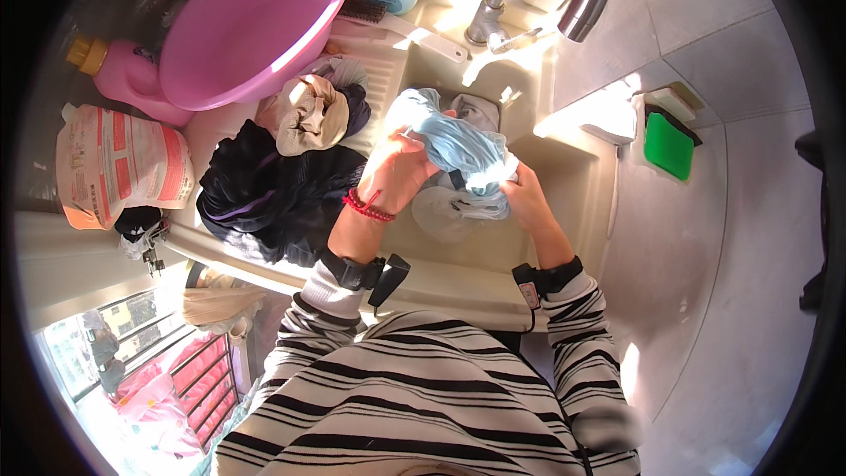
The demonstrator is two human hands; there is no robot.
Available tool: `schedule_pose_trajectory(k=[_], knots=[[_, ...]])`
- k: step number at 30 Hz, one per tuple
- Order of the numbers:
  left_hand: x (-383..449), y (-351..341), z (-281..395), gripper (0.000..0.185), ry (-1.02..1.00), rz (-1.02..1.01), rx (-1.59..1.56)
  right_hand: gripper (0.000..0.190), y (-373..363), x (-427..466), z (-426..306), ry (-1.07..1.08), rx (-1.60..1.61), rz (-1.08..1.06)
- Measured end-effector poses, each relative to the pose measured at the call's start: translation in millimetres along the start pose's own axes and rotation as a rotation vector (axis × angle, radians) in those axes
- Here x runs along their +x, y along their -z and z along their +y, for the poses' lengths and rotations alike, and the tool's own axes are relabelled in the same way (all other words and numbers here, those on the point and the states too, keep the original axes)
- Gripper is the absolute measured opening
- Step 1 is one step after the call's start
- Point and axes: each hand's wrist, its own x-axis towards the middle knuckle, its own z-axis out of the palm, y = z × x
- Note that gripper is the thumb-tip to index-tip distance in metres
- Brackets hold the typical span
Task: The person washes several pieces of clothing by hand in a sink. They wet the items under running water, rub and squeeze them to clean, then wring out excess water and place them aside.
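My left hand (402, 168), with a red bead bracelet at its wrist, grips a bunched light-blue cloth (456, 142) above the sink basin. At the cloth's lower right end, my right hand (525, 192) holds it by its pale edge. Under the cloth, a whitish, partly see-through round shape (439, 215) lies in the basin (489, 244); I cannot tell what it is. A pale, wet-looking cloth (477, 112) rests at the basin's back. Left of my left hand, dark garments (264, 192) are heaped on the sink's ledge, with a beige cloth (312, 116) behind them.
A pink plastic basin (244, 33), a pink bottle (125, 76) and a refill pouch (125, 165) stand at the left. A white-handled brush (423, 36) lies behind the sink, near the faucet (585, 6). A green sponge (669, 145) hangs at the tiled wall on the right.
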Motion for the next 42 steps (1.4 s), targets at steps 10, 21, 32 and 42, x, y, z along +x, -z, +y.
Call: schedule_pose_trajectory(k=[10, 21, 32, 42], knots=[[26.3, 68.2, -56.9, 0.023, 0.285, 0.265, -0.088, 0.037, 30.5, -28.5, -68.4, 0.063, 0.537, -0.145], [18.4, 13.9, -13.6, 0.049, 0.034, 0.027, -0.121, 0.047, 44.8, -57.8, -91.1, 0.302, 0.055, -0.366], [-0.7, 1.1, -1.5, 0.048, -0.032, 0.157, 0.203, 0.063, -49.1, -48.6, -23.8, 0.205, -0.51, -0.927], [-17.4, 7.6, 23.3, 0.031, 0.017, 0.249, 0.38, 0.071, -28.6, 51.5, 87.1, 0.303, -1.062, -0.087]])
